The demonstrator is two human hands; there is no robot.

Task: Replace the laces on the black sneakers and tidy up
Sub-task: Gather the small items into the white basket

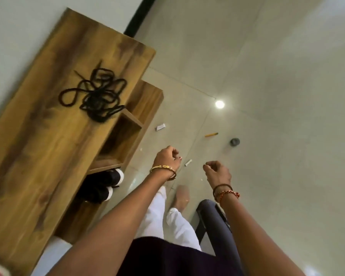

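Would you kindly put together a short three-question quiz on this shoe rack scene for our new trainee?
1. True or false: the black laces lie in a loose heap on top of the wooden rack.
2. Where are the black sneakers? A) on the floor B) inside a rack compartment C) on the rack top
3. Fill in: the left hand and right hand have curled fingers and hold ____.

Key: 1 true; 2 B; 3 nothing

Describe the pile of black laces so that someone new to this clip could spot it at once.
Find the wooden shoe cabinet against the wall at left. On its flat top lies the tangle of black laces, loose loops near the edge above an open cubby. It is the only thing on that top; the black sneakers sit lower down.
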